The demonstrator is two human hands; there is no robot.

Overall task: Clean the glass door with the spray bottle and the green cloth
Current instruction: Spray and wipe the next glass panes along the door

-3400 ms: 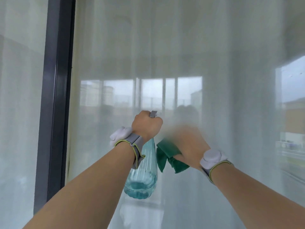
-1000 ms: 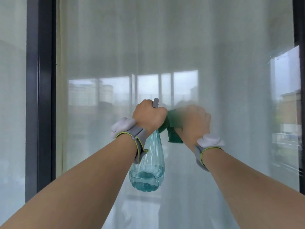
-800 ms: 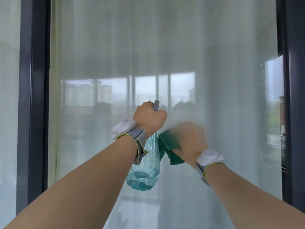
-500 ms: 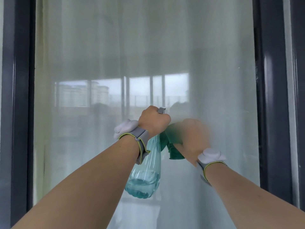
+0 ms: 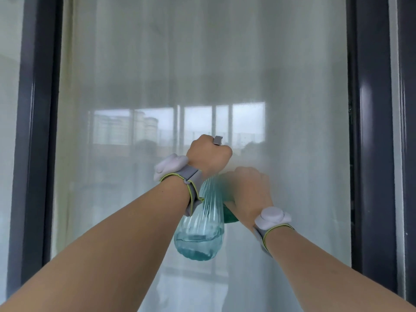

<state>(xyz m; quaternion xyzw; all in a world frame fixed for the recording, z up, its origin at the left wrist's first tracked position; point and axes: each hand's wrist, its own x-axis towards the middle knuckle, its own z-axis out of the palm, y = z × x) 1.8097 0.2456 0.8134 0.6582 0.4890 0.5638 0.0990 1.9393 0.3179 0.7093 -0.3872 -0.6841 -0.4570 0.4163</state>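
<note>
While the left hand [image 5: 209, 157] is gripping the neck of the spray bottle [image 5: 200, 230], which looks light, stiff and about a quarter full, the blurred right hand [image 5: 248, 194] is pressing the soft green cloth [image 5: 229, 218] to the glass door [image 5: 180, 75], fingers hidden.

Soft, even daylight fills the head view, bright but flat, with no hard shadows on the arms. The glass door [image 5: 202, 75] carries a pale reflection of windows and buildings across its middle, toward 12 o'clock from the hands, and a hazy sheen overall. The right hand [image 5: 247, 192] at 3 o'clock of centre is smeared by motion blur, as is the green cloth [image 5: 228, 216]; the left hand [image 5: 208, 157] stays sharp. The dark frame [image 5: 373, 131] at 3 o'clock bows slightly from wide-angle distortion and shows a narrow glare streak.
</note>
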